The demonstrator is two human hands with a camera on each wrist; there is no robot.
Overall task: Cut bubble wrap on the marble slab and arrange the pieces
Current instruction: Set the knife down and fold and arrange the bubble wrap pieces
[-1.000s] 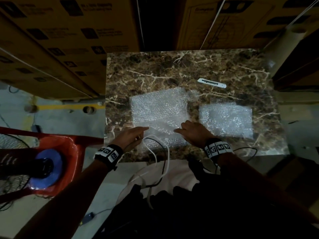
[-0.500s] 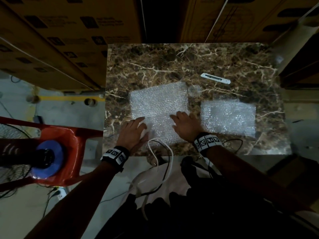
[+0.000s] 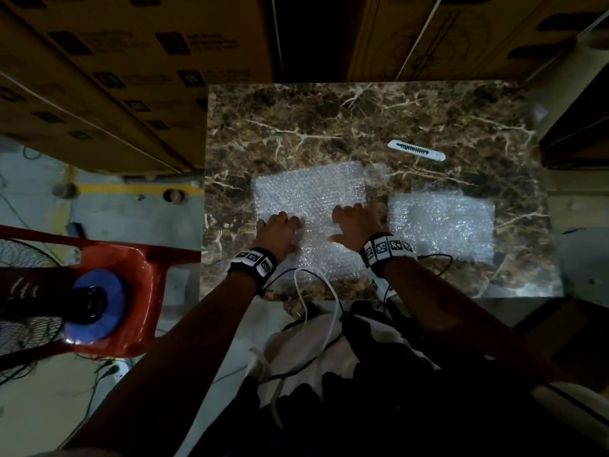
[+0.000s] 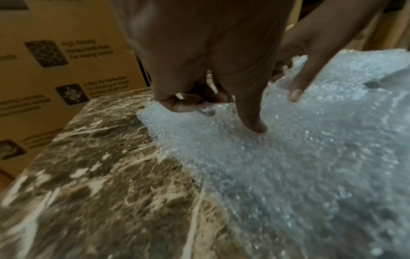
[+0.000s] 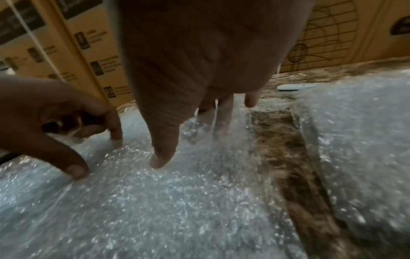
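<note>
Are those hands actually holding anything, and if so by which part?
Nothing is gripped. Both the left hand and right hand press fingertips down on the middle of the larger bubble wrap sheet. The cutter lies untouched.

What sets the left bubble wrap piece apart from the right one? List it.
1. Both hands, left hand and right hand, press on the left bubble wrap piece; the right bubble wrap piece lies untouched.
2. The left piece reaches the slab's near edge; the right piece stops short of it.
3. The cutter lies beyond the right piece, not the left.

Both are clear, roughly rectangular and flat on the marble slab.
</note>
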